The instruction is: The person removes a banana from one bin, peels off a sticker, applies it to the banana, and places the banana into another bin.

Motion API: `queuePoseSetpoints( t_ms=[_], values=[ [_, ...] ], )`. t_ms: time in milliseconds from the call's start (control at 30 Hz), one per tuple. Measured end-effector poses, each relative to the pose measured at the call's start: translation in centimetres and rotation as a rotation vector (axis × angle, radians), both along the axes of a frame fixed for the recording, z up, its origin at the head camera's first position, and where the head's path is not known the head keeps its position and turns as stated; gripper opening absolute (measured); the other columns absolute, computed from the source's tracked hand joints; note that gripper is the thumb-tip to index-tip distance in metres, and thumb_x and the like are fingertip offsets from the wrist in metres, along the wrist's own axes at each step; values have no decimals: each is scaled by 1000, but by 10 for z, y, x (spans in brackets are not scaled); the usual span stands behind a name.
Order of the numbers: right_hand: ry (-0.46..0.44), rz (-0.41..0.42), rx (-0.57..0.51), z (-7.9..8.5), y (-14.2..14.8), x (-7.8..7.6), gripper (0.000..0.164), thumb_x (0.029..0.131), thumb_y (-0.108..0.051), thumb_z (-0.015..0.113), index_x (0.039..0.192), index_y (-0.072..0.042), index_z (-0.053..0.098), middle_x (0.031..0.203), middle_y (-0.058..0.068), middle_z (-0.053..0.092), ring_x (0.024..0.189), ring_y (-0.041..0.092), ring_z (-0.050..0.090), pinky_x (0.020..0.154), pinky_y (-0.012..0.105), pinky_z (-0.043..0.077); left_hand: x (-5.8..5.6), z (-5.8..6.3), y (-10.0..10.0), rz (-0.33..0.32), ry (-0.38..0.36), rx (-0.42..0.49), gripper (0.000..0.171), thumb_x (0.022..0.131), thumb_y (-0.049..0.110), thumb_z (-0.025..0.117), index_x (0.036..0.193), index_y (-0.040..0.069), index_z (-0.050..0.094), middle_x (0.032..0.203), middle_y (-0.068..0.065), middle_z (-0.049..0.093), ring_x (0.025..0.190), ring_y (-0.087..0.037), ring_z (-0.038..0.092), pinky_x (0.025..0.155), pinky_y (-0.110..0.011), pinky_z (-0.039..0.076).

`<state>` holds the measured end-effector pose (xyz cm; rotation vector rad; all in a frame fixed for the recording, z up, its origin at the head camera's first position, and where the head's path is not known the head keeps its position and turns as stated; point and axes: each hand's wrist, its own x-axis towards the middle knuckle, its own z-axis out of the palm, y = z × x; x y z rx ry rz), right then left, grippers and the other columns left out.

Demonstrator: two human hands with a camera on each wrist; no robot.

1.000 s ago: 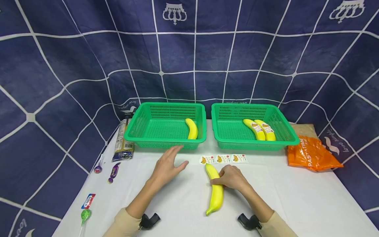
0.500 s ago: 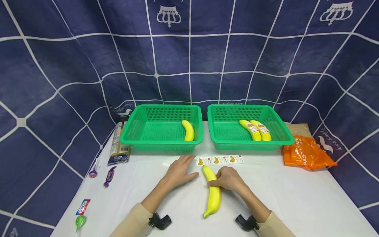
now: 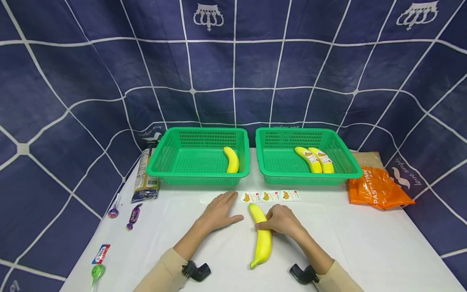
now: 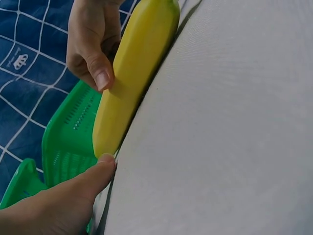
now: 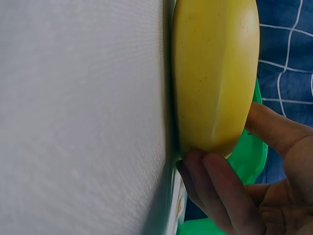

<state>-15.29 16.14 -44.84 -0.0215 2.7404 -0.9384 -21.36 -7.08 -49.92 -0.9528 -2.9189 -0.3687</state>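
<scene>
A yellow banana [image 3: 263, 241] lies lengthwise on the white table in the head view, its green-tipped end away from me. My right hand [image 3: 283, 220] grips it around its middle, thumb on the near-left side and fingers on the other. In the right wrist view the fingers [image 5: 227, 188] curl against the banana [image 5: 215, 73]. My left hand [image 3: 220, 211] rests with extended fingers at the left end of a strip of banana stickers [image 3: 270, 196], covering part of its backing. Its thumb points toward the banana; in the head view a gap separates them.
A green basket [image 3: 197, 181] at the back left holds one banana [image 3: 231, 159] without a visible sticker. Another green basket [image 3: 310, 180] holds two stickered bananas. An orange pasta bag [image 3: 379, 188] lies right; a dark packet [image 3: 146, 178], lollipops and wrapped sweets lie left.
My left hand has come right and down onto the left end of the sticker strip. The right hand keeps its grip on the banana. The head view has shifted slightly.
</scene>
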Motion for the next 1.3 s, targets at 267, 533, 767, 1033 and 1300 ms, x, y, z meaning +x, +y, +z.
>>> queuePoseSetpoints(
  t_ms=[267, 533, 767, 1033, 1300],
  values=[
    [-25, 12, 0, 2, -2, 2, 36, 69, -40, 86, 56, -13, 66, 49, -2, 58, 43, 10, 50, 43, 20, 37, -2, -3, -3, -17, -34, -23, 86, 91, 65, 50, 146, 0, 41, 156, -16, 37, 146, -29, 33, 122, -41, 26],
    [-27, 27, -5, 3, -6, 3, 36, 72, -40, 84, 57, -12, 66, 50, -1, 58, 43, 11, 51, 43, 21, 37, 0, -1, -5, -1, -117, 44, 86, 89, 63, 56, 146, 1, 42, 156, -18, 35, 145, -34, 34, 116, -46, 35],
    [-30, 26, -17, 3, -4, 3, 34, 76, -39, 82, 59, -12, 68, 50, -1, 59, 43, 12, 53, 43, 21, 39, -4, 0, -8, -24, -121, 66, 84, 88, 62, 59, 145, 2, 44, 154, -16, 39, 143, -31, 37, 116, -45, 36],
    [-53, 15, -8, 2, -4, 4, 33, 75, -39, 82, 62, -12, 69, 52, 0, 59, 44, 12, 51, 44, 22, 39, -6, 1, -10, -22, -132, 35, 86, 88, 63, 58, 146, 2, 42, 154, -17, 38, 144, -33, 37, 116, -46, 36],
    [-22, 2, 17, 7, -2, 2, 34, 74, -42, 82, 62, -12, 69, 52, -4, 53, 48, 10, 45, 46, 22, 33, -7, 0, -9, -11, -139, 20, 86, 87, 65, 57, 146, 3, 43, 155, -14, 38, 145, -30, 35, 117, -45, 35]
  ],
)
